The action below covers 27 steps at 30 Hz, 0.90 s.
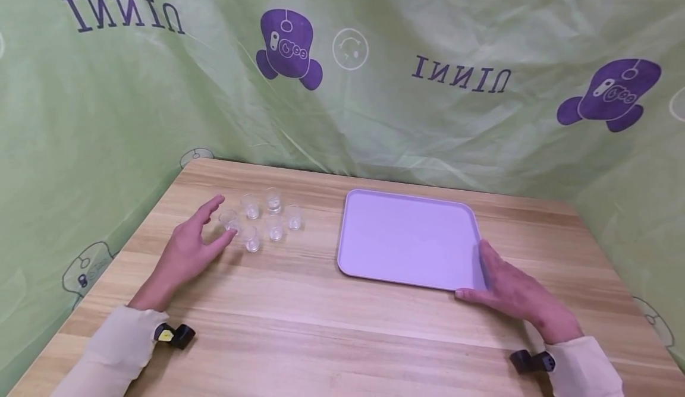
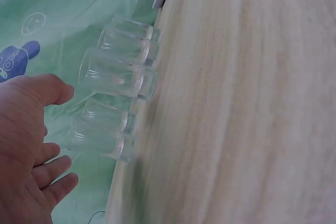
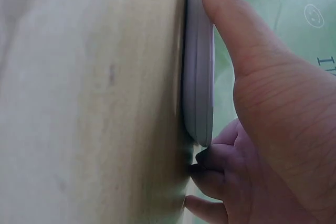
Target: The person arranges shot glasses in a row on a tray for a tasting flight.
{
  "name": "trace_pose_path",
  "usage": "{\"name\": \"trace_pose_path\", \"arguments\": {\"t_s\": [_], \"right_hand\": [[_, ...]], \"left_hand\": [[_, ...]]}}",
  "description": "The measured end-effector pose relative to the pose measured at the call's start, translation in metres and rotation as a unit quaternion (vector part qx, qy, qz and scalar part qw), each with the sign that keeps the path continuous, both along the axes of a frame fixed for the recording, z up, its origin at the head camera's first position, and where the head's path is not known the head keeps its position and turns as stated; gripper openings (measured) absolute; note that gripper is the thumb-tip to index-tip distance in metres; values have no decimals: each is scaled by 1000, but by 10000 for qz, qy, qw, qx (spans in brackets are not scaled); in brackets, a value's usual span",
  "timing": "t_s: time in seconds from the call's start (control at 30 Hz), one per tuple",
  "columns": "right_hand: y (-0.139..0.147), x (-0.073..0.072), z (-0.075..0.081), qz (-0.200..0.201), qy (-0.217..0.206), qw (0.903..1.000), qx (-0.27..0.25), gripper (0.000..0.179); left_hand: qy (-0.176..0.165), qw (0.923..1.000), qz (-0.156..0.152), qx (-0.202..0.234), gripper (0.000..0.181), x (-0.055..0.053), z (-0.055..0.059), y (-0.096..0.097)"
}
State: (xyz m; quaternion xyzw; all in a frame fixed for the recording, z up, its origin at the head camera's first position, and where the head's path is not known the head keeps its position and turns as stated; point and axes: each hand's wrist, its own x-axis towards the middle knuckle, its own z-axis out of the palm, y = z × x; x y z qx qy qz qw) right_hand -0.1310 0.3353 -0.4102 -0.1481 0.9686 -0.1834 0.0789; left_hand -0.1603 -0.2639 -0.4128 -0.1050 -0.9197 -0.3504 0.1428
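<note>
Several small clear glasses stand upright in a cluster on the left part of the table. My left hand is beside the leftmost glass, thumb and fingers spread apart with nothing gripped. In the left wrist view, that hand has its thumb close to the clear glasses; contact cannot be told. A light purple rectangular tray lies flat on the table. My right hand holds its near right corner, thumb along the front edge and fingers along the right side. In the right wrist view the thumb touches the tray rim.
The wood-grain table stretches between the hands and toward me. A green cloth with purple figures hangs behind the table and along its sides. Dark wrist cameras sit on both sleeves.
</note>
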Motion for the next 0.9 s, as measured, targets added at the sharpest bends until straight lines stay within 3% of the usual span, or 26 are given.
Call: {"name": "trace_pose_path", "arguments": {"t_s": [0.3, 0.57, 0.7, 0.9], "right_hand": [[5, -1, -3, -38, -8, 10000, -54, 126], [9, -1, -4, -79, 90, 9998, -134, 128], [12, -2, -6, -56, 42, 9997, -218, 129], [14, -2, -7, -44, -31, 9994, -333, 129]], "left_hand": [[-339, 9993, -44, 180, 64, -3, -4, -1], [-483, 9988, 40, 23, 60, -6, -4, -2], [-477, 9988, 76, -13, 59, -7, -7, -5], [-211, 9998, 12, 63, 49, -9, -13, -6]]}}
